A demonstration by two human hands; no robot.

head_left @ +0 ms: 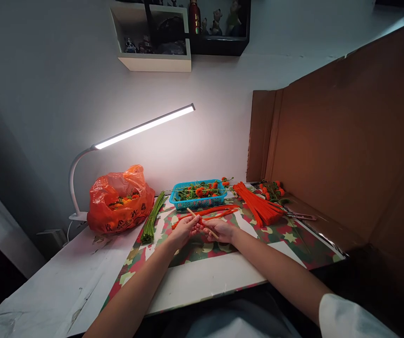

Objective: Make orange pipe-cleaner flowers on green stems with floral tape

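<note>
A thin wooden stick (192, 212) slants between my two hands over the middle of the table. My left hand (185, 231) pinches it near its upper part, and a bit of red fuzzy stem shows at those fingertips. Lower on the stick, my right hand (220, 230) has its fingers closed around it. How the red stem sits on the stick is mostly hidden by the fingers. Just behind the hands lie several loose red pipe cleaners (223, 211). A thick bundle of red pipe cleaners (258, 206) rests to the right, and a green bundle (152, 219) to the left.
A blue basket (198, 203) of orange flowers stands at the back. An orange plastic bag (117, 220) sits left, beside a lit clamp lamp (72, 188). Scissors (302, 216) and more orange flowers (271, 190) lie right, near a tall cardboard wall (346, 141).
</note>
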